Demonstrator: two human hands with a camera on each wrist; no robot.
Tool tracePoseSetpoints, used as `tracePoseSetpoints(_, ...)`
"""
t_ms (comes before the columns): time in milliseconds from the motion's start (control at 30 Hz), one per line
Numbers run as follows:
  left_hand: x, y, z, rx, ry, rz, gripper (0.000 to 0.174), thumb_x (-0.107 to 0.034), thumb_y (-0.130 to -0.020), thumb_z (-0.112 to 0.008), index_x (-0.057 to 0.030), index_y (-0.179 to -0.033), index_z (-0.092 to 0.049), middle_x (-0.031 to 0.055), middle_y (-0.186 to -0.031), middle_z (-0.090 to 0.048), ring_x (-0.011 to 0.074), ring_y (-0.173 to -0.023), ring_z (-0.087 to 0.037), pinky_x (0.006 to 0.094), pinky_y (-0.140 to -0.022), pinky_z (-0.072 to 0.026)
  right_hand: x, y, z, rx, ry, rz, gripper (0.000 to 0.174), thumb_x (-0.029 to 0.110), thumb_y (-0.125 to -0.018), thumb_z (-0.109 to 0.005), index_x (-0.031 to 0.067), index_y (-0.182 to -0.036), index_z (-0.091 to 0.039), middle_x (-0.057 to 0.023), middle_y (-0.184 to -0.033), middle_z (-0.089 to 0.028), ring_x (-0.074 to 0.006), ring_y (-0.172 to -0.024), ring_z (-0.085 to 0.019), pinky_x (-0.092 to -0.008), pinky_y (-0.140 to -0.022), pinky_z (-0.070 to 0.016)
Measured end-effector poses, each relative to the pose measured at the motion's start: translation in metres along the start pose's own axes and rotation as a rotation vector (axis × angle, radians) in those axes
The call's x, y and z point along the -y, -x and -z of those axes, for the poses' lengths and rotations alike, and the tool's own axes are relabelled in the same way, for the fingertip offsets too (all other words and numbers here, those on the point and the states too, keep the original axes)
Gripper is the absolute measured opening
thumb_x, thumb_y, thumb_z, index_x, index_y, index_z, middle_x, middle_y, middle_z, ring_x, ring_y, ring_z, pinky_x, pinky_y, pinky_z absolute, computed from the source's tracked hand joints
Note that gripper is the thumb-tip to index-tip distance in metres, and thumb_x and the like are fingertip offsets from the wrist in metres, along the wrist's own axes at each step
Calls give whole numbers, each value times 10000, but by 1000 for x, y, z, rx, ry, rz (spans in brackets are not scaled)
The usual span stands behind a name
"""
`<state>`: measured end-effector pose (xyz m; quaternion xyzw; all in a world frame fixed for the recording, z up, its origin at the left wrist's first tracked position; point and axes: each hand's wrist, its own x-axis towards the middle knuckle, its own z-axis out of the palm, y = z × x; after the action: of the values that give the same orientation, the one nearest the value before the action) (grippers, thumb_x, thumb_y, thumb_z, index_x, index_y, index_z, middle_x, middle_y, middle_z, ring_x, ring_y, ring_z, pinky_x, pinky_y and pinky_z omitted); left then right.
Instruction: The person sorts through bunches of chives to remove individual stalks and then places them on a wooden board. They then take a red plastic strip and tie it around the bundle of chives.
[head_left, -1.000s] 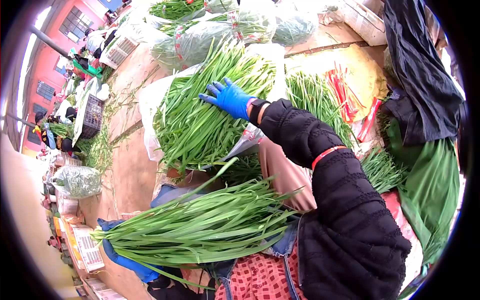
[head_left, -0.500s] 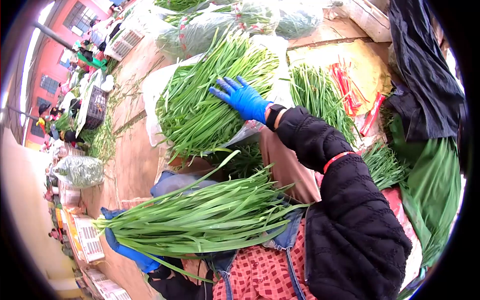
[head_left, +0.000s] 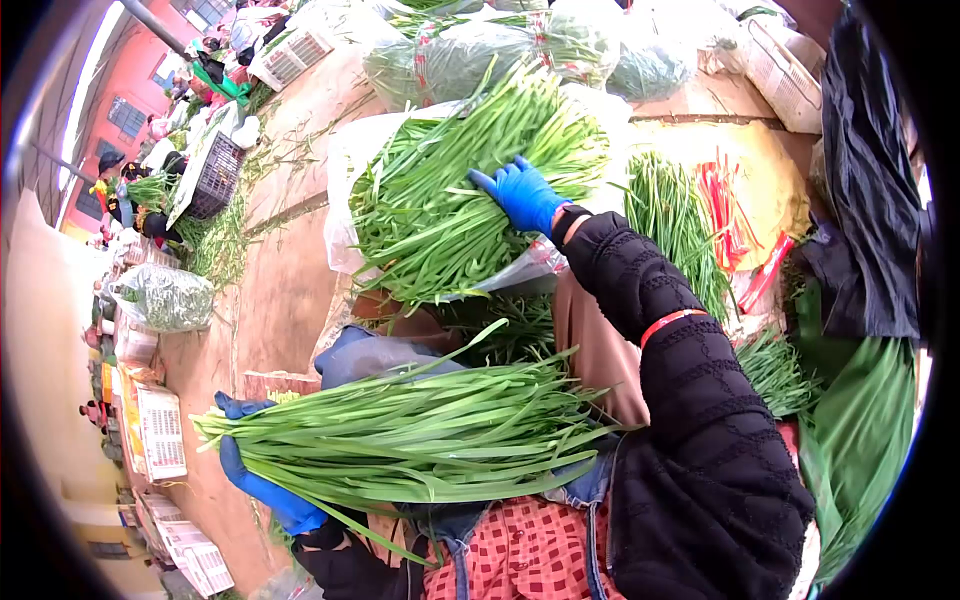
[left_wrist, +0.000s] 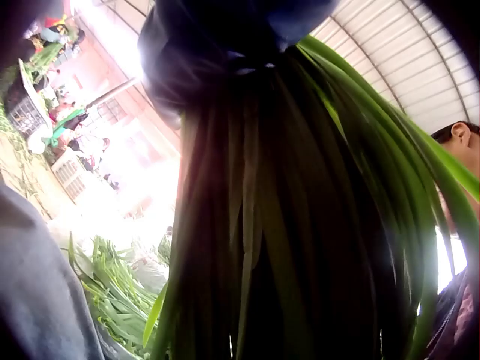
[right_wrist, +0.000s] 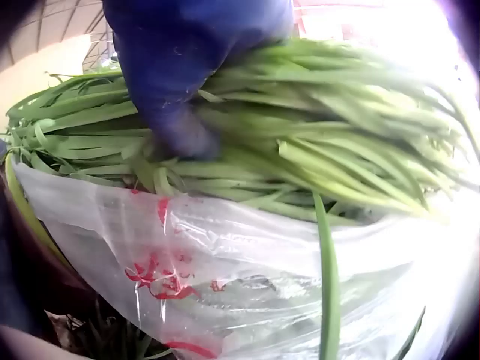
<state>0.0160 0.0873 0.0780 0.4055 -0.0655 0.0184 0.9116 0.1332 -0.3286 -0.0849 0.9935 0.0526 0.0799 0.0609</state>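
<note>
Near the lap, my blue-gloved left hand (head_left: 268, 492) grips a thick bunch of garlic chives (head_left: 420, 445) by its pale ends, the long flat leaves fanning out to the right. The left wrist view shows the leaves (left_wrist: 405, 165) hanging from the dark glove. Farther forward, my blue-gloved right hand (head_left: 528, 195) is down in a large pile of garlic chives (head_left: 430, 225), its fingers curled in among the leaves. The right wrist view has the thumb pushed in between blurred leaves (right_wrist: 330, 142). A white plastic bag (right_wrist: 240, 247) with red print wraps the pile.
Filled plastic bags of greens (head_left: 480, 65) lie beyond the pile. To the right are more chives (head_left: 665, 210), red ties (head_left: 720, 215), a green cloth (head_left: 855, 420) and a dark cloth (head_left: 870, 190). Crates (head_left: 215, 175) and people are at far left.
My right hand's spread fingers have curled into the pile's leaves. My left hand still holds its bunch. The head view has shifted, so the pile now sits farther right.
</note>
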Motion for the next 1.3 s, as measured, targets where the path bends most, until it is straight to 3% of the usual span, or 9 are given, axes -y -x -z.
tracePoseSetpoints(133, -1, 3, -6, -100, 60, -33, 539, -245, -878, -467, -92, -1380, -344, 7, -1037, -503, 123, -956, -471, 275, -908, -382, -14, 2, 2, -78, 23, 153, 67, 137, -752, -552, 123, -816, -564, -50, -670, -589, -258, -683, -615, -394, -651, -446)
tracePoseSetpoints(367, -3, -1, -1, -102, 108, -48, 579, -251, -851, -496, -108, -1380, -309, 5, -992, -486, 126, -911, -480, 277, -890, -394, -10, -46, 96, -270, 338, 584, 37, 157, -692, -597, 181, -682, -623, -5, -629, -589, -232, -647, -617, -366, -577, -442)
tracePoseSetpoints(533, 0, -7, -1, -139, 97, -64, 565, -253, -854, -481, -95, -1367, -307, 11, -999, -485, 136, -894, -494, 288, -881, -415, 3, -97, 57, -136, 401, 809, 97, 150, -745, -542, 172, -832, -579, -30, -796, -577, -238, -827, -586, -372, -731, -444)
tracePoseSetpoints(667, 2, -9, 0, -190, 152, -50, 533, -248, -860, -479, -96, -1350, -337, 8, -1000, -490, 136, -894, -495, 292, -878, -416, 11, -101, 3, -156, 338, 638, 264, 218, -804, -524, 207, -1067, -549, -56, -1119, -559, -259, -1171, -476, -501, -1057, -258)
tracePoseSetpoints(967, 15, -18, -9, -152, 159, 51, 490, -299, -883, -473, -113, -1333, -417, 2, -1068, -552, 115, -952, -511, 287, -892, -409, 11, -44, 83, -208, 293, 620, 707, 208, -754, -598, 221, -1394, -297, -106, -1358, -416, -283, -1254, -411, -529, -1048, -270)
tracePoseSetpoints(1067, 19, -21, -10, -271, 99, 11, 485, -281, -870, -512, -109, -1318, -435, 6, -1078, -566, 119, -953, -530, 291, -888, -432, 28, -8, 132, -192, -215, 430, 808, 243, -677, -673, 125, -1387, -305, -127, -1306, -462, -286, -1212, -456, -454, -1016, -335)
tracePoseSetpoints(1133, 23, -36, 14, 177, 500, 173, 502, -240, -836, -574, -111, -1305, -450, 16, -1070, -570, 120, -951, -536, 294, -896, -435, 47, 15, 169, 12, -820, 351, 800, 376, -770, -667, 38, -1387, -288, -169, -1283, -488, -305, -1182, -482, -356, -991, -376)
tracePoseSetpoints(1233, 37, -41, -20, 298, 613, 265, 561, -266, -797, -618, -115, -1308, -442, 17, -1038, -569, 137, -952, -539, 303, -906, -432, 86, 46, 208, 326, -1745, 361, 883, 464, -811, -642, -66, -1385, -230, -204, -1313, -463, -274, -1206, -461, -321, -1003, -361)
tracePoseSetpoints(1300, 46, -32, -44, 230, 525, 256, 540, -283, -803, -605, -116, -1292, -450, 27, -1038, -570, 152, -960, -540, 317, -903, -436, 105, 63, 227, 437, -1790, 415, 963, 474, -785, -668, -84, -1395, -174, -224, -1327, -441, -272, -1223, -438, -324, -1032, -327)
